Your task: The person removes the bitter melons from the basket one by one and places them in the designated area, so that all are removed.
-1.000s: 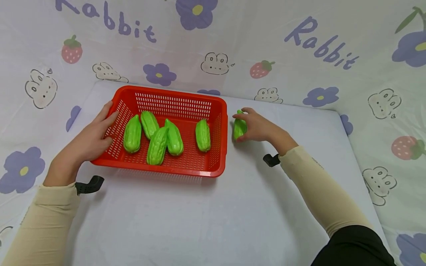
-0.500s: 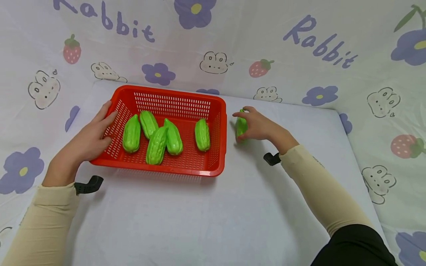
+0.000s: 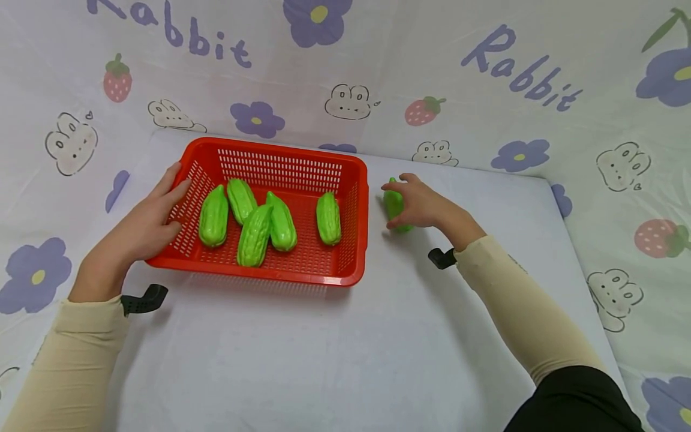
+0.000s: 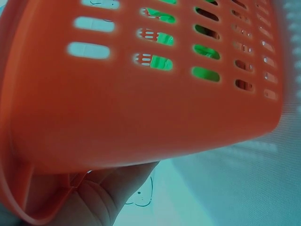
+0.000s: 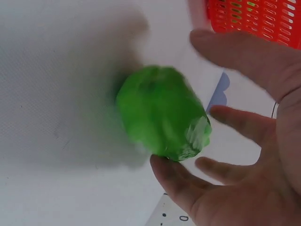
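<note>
Lying on the white table (image 3: 324, 348), just beside the right end of the red perforated basket (image 3: 302, 278): a green bitter melon (image 3: 394, 205). Partly hidden under the right hand (image 3: 426, 203), with fingers and thumb spread wide around it; in the right wrist view, blurred, with the thumb well clear. Fingertip contact: impossible to tell. Inside the basket, four bitter melons (image 3: 255, 237) grouped toward the left, a fifth bitter melon (image 3: 328, 219) apart near the right. Over the left rim, the left hand (image 3: 143, 231); clasping or merely resting, cannot tell. Behind, rabbit-printed fabric (image 3: 388, 60).
</note>
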Action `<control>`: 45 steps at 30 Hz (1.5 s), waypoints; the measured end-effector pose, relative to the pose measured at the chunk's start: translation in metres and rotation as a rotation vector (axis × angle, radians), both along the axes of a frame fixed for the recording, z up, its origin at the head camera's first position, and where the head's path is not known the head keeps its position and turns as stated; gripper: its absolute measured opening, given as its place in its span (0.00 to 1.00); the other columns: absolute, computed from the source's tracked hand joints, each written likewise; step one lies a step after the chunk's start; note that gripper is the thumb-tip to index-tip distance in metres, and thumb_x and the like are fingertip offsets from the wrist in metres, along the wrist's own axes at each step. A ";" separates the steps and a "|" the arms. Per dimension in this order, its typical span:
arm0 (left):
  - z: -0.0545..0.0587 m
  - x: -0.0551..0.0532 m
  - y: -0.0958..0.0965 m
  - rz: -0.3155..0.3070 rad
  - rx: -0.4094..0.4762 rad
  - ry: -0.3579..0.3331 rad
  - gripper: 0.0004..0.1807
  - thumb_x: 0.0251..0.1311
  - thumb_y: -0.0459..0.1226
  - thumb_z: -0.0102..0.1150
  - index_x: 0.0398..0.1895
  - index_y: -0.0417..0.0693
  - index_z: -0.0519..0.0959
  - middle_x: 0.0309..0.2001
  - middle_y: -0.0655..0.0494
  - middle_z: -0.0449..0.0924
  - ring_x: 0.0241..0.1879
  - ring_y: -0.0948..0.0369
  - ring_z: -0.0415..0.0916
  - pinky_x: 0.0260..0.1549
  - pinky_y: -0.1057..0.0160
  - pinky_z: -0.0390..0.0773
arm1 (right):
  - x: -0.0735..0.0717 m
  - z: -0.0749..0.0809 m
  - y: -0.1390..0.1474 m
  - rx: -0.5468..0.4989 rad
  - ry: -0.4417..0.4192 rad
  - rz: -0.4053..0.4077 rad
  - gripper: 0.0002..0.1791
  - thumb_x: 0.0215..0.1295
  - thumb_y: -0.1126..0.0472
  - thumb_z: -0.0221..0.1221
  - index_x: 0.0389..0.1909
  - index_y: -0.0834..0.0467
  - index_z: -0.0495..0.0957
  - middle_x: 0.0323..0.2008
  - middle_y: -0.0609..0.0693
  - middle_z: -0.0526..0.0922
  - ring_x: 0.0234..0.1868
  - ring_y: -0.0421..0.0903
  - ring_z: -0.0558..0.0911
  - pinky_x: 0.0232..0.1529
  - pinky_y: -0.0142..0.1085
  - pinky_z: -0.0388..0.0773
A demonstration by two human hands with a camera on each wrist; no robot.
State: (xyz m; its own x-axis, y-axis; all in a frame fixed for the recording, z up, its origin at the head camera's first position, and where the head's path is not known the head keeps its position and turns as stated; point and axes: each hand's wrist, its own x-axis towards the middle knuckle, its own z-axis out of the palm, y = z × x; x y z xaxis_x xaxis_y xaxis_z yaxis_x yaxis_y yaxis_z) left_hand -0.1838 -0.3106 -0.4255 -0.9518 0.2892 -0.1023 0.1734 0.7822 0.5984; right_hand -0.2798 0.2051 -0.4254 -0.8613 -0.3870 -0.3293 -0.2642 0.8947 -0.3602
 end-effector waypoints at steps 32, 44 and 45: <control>0.000 0.001 0.001 0.003 0.006 0.014 0.48 0.62 0.22 0.52 0.87 0.34 0.47 0.89 0.52 0.22 0.84 0.35 0.40 0.69 0.27 0.64 | 0.006 0.020 0.003 -0.065 0.060 -0.016 0.56 0.63 0.49 0.76 0.87 0.52 0.56 0.81 0.67 0.57 0.77 0.65 0.64 0.70 0.68 0.70; 0.000 0.001 0.002 0.004 0.019 0.022 0.48 0.62 0.21 0.50 0.87 0.33 0.47 0.89 0.53 0.22 0.85 0.38 0.37 0.72 0.29 0.60 | 0.015 0.061 -0.013 -0.102 0.144 0.036 0.58 0.63 0.46 0.76 0.88 0.48 0.54 0.83 0.62 0.57 0.81 0.63 0.60 0.71 0.68 0.68; 0.000 0.001 0.002 0.002 0.020 0.026 0.48 0.62 0.21 0.50 0.87 0.33 0.47 0.89 0.53 0.22 0.86 0.39 0.37 0.73 0.29 0.60 | 0.016 0.063 -0.016 -0.104 0.148 0.042 0.58 0.62 0.46 0.76 0.88 0.48 0.55 0.83 0.62 0.57 0.81 0.63 0.60 0.71 0.68 0.69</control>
